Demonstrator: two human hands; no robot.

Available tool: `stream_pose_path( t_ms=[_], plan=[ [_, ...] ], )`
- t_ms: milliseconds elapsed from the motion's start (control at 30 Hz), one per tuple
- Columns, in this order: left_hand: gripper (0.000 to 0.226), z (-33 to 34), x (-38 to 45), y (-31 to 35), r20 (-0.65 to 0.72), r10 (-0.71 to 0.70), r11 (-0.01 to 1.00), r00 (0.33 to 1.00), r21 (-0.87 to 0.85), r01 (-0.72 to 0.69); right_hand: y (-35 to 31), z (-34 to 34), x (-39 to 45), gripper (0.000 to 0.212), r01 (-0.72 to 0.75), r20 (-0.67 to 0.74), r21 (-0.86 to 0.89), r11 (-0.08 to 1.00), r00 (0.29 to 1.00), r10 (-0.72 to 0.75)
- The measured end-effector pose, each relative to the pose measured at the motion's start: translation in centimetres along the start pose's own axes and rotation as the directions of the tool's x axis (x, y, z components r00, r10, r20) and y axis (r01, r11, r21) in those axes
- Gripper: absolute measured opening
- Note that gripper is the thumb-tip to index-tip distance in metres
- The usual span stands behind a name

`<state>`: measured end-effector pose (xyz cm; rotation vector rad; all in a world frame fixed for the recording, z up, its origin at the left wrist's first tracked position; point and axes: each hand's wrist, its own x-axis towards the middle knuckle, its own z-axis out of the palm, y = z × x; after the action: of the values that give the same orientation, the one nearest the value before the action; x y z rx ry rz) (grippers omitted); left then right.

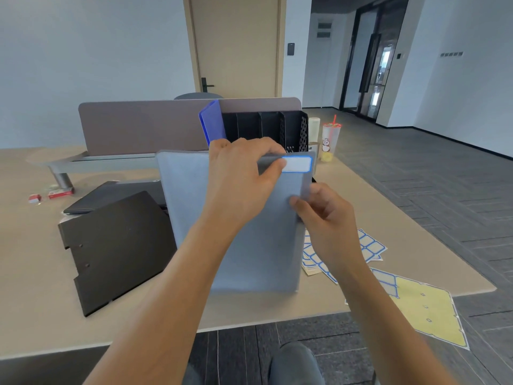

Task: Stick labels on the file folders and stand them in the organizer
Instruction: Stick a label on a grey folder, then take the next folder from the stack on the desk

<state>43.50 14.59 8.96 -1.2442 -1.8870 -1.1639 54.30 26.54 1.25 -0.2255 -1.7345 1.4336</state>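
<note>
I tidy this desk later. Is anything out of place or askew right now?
Yes. A yellow backing sheet overhangs the table edge at right, and label sheets lie fanned unevenly beside the grey folder.

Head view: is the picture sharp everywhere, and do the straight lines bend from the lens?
Head view: the grey folder, its blue-bordered label and both hands look slightly soft, perhaps from motion; the table edge and the floor lines bow toward the corners, as a wide-angle lens does; light is even and soft, with no strong shadows or glare on the folder.
</note>
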Motion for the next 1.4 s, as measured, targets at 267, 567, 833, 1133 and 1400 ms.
stream_pose_path(
  t_ms=[267, 567, 833, 1133, 1400],
  plan=[
    [0.074, -2.4, -3.2, -4.1, -0.218, -0.129, 0.973, 0.967, 0.159, 0.166, 1.6, 1.5, 0.1, 0.012, 0.015, -0.082, -0.011, 1.000, 0.997, -0.015],
    [0.064, -4.3, -9.0, -8.4, -0.057, -0.611, 0.772, 0.790, -0.264, 0.578, 1.9, 3.2, -0.3, 0.016, 0.008, -0.125, 0.050, 0.999, 0.992, -0.001],
    [0.077, -2.5, -12.5, -9.5, 0.001, -0.643, 0.707, 0.766, -0.383, 0.595, 4.3, 2.8, -2.9, 0.026, -0.109, -0.078, -0.024, 0.994, 0.991, 0.107],
    [0.076, -0.4, -10.4, -8.9, -0.011, -0.631, 0.712, 0.775, -0.405, 0.574, 4.0, 1.4, -3.0, 0.033, -0.109, -0.081, -0.182, 0.977, 0.992, 0.095],
    [0.079, 3.3, -4.3, -9.3, 0.027, -0.584, 0.738, 0.812, -0.400, 0.544, 2.6, -0.9, 0.6, 0.025, -0.071, -0.129, -0.368, 0.927, 0.991, 0.025]
  ],
)
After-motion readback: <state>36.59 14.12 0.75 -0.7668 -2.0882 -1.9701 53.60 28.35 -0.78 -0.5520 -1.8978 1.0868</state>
